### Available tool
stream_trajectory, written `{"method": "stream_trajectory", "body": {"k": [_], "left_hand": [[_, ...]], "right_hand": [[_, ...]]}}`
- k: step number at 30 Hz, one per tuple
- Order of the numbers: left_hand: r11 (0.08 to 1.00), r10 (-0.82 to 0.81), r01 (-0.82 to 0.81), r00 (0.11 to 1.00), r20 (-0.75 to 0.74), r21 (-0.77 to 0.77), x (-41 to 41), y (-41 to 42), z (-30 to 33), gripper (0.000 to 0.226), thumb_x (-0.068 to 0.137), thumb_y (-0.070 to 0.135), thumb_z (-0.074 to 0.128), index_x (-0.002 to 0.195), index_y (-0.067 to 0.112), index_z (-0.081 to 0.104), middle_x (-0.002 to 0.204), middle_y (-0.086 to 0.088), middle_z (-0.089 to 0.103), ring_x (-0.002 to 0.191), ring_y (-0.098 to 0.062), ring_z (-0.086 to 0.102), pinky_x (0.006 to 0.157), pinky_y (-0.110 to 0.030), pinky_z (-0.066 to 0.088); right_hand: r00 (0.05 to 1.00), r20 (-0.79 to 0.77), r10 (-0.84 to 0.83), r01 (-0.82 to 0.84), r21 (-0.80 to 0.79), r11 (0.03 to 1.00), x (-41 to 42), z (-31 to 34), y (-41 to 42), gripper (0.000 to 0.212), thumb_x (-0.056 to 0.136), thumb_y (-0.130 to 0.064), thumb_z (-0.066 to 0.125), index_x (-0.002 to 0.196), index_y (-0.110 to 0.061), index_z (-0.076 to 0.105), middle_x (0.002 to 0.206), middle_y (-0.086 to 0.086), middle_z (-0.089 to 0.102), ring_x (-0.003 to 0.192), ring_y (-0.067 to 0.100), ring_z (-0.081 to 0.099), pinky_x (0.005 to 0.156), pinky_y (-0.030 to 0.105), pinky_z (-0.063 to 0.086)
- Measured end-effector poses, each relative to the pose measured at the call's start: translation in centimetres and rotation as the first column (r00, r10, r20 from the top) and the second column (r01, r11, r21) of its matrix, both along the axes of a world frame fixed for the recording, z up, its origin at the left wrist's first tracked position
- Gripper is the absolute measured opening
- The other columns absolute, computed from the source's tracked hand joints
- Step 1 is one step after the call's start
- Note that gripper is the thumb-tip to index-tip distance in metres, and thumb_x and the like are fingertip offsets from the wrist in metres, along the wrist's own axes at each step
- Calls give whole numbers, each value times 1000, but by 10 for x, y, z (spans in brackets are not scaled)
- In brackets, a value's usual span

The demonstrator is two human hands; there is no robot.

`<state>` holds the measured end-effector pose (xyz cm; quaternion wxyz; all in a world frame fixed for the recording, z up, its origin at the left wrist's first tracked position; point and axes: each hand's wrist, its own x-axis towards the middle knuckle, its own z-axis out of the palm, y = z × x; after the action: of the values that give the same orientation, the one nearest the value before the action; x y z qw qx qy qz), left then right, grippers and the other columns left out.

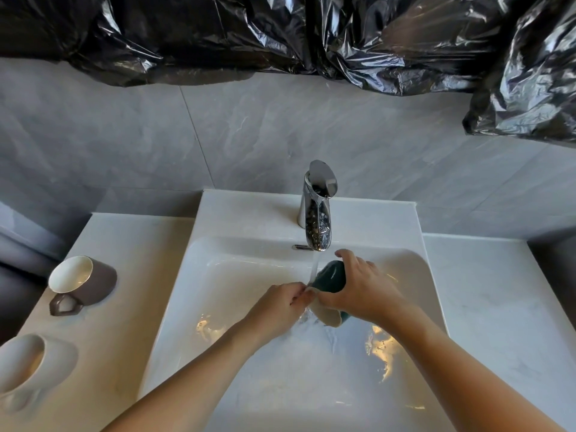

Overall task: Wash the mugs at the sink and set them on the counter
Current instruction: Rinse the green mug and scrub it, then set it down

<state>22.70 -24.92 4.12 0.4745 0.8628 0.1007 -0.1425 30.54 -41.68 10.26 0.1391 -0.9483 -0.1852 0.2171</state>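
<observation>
A dark green mug (331, 275) with a cream inside lies tilted on its side over the white sink (218, 353), under the running water from the chrome tap (318, 210). My right hand (361, 289) grips the mug's body from above. My left hand (280, 302) has its fingertips curled at the mug's rim, where the stream lands. A brown mug (84, 283) with a white inside stands on the left counter (140, 260). A pale beige mug (34, 366) stands nearer, at the left edge.
Crumpled black plastic sheeting (280, 35) hangs along the grey tiled wall above. The counter's right side (486, 307) runs beside the sink. A small chrome drain lever (300, 247) sits behind the tap spout.
</observation>
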Motion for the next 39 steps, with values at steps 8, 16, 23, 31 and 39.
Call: {"method": "stream_trajectory", "body": {"k": [8,16,23,31,39], "left_hand": [[996,55,-57,998,-36,-71,4,1,-5,17,94,26,54,82,19,65,79,-3,71,75,-21,69,71,-42,56],[741,351,-410,912,-214,-532,12,13,4,24,91,-11,50,107,1,64,101,-22,69,83,-23,70,80,-28,59],[820,325,-379,925,-196,-428,20,3,0,19,99,12,54,105,5,71,80,-14,72,71,-27,71,75,-41,62],[826,225,-332,935,-275,-456,24,-17,9,24,103,21,46,101,15,68,80,-8,68,61,-19,62,59,-30,51],[871,143,-200,977,-157,-449,14,-10,21,17,100,23,54,89,13,64,77,-7,68,56,-20,59,50,-29,46]], "right_hand": [[987,159,37,-48,66,997,-12,-3,0,103,70,-78,62,151,-30,20,144,-5,47,130,22,42,109,42,37],[957,267,115,-149,109,983,-17,-4,-8,101,72,-65,69,152,-29,19,147,-7,41,131,18,38,110,37,33],[906,366,213,-278,136,951,-18,-2,-25,99,66,-59,72,149,-22,33,139,-5,52,122,20,47,102,35,40],[866,436,244,-334,143,932,-23,0,-46,95,64,-58,69,145,-20,38,133,-3,56,117,18,51,99,30,39],[865,379,328,-390,99,916,-29,-9,-65,103,66,-44,79,151,-22,26,145,1,45,128,21,47,106,30,40]]}}
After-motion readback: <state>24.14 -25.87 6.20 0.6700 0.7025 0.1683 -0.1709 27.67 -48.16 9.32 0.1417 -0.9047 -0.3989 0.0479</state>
